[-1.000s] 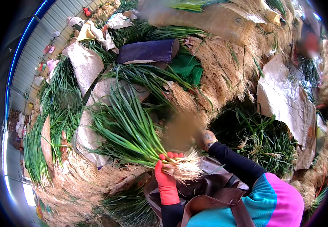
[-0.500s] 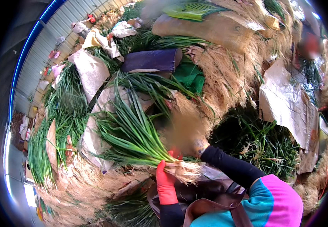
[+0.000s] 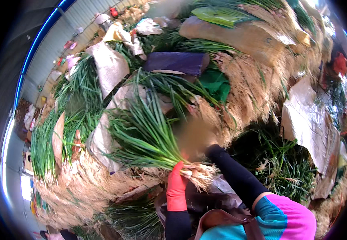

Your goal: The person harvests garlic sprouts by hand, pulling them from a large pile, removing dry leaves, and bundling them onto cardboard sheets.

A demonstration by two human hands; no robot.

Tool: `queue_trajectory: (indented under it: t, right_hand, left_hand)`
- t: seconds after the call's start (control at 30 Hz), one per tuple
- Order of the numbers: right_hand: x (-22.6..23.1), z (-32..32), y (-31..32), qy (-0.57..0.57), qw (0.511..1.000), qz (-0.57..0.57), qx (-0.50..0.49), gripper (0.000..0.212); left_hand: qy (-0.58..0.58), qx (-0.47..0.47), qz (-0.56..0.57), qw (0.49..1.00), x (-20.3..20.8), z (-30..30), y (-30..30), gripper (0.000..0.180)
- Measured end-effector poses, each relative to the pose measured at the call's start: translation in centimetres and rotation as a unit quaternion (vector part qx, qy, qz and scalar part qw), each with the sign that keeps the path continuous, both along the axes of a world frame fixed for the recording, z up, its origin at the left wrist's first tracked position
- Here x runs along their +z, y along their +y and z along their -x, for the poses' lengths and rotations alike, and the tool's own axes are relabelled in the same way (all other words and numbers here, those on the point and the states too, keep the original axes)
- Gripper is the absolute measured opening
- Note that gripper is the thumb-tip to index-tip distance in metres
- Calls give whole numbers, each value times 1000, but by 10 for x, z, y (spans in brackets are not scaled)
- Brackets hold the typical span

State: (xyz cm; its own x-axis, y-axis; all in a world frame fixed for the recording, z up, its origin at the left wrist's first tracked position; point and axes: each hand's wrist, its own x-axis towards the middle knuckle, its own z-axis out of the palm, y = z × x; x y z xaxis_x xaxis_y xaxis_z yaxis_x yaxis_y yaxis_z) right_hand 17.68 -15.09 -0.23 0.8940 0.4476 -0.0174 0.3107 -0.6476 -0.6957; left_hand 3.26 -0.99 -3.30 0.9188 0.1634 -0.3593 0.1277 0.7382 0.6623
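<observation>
My left hand, in a red glove, is closed round the white stems of a bunch of green onions just above the roots. The long green leaves fan up and to the left, and the pale, stringy roots stick out to the right of the glove. Reaching up in its black sleeve, my right arm ends beside the bunch. A brown blur covers my right hand, so its fingers do not show. More green onion leaves lie just beyond the held bunch.
Heaps of green onions with tan roots surround me. Pale sacks, a dark purple roll and a green cloth lie among them. Loose leaves are piled at the right, below a whitish sheet.
The surroundings have shifted rightward in the view. My left hand keeps its grip on the bunch. My right wrist has gone behind the blur, where its patterned cuff showed before.
</observation>
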Motion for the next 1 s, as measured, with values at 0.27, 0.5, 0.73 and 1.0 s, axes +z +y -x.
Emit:
queue_trajectory:
  t: [0.27, 0.5, 0.73, 1.0]
  right_hand:
    - [-22, 23, 9, 12, 971, -218, 98, 26]
    - [20, -16, 29, -296, 953, -64, -14, 35]
    - [-10, -87, 43, -375, 925, 53, -37, 17]
    - [14, 37, -31, -187, 974, -4, 126, 34]
  left_hand:
    - [4, 3, 2, 1000, 15, -4, -7, 29]
    - [-151, 43, 144, 977, 25, 13, -1, 48]
    - [-212, 35, 136, 967, 28, -9, -5, 54]
    - [-119, -7, 153, 981, -3, -13, 0, 54]
